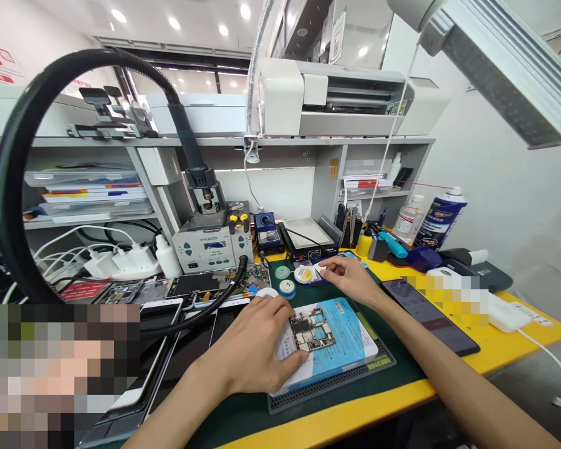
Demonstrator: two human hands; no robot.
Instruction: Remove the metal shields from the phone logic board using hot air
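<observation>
A bare phone circuit board [312,330] lies on a blue-and-white printed pack [350,340], which sits on a dark perforated mat [327,390]. My left hand [257,343] rests over the pack's left side, thumb beside the board's lower-left corner and apart from the fingers, whose tips are partly hidden. Behind the pack, my right hand [350,279] is closed, thumb and forefinger pinched at a small white piece next to a round white-and-yellow spool [303,274]. What exactly is in the pinch is too small to tell. A blue-rimmed round spool [287,288] and a green one [282,272] stand nearby.
To the left are a hot-air station [212,249] with a thick black hose [9,187] arching forward, and several phone screens [215,330]. A hot plate [311,234] stands behind. A dark phone [430,318] lies right, with a spray can [439,218] beyond it.
</observation>
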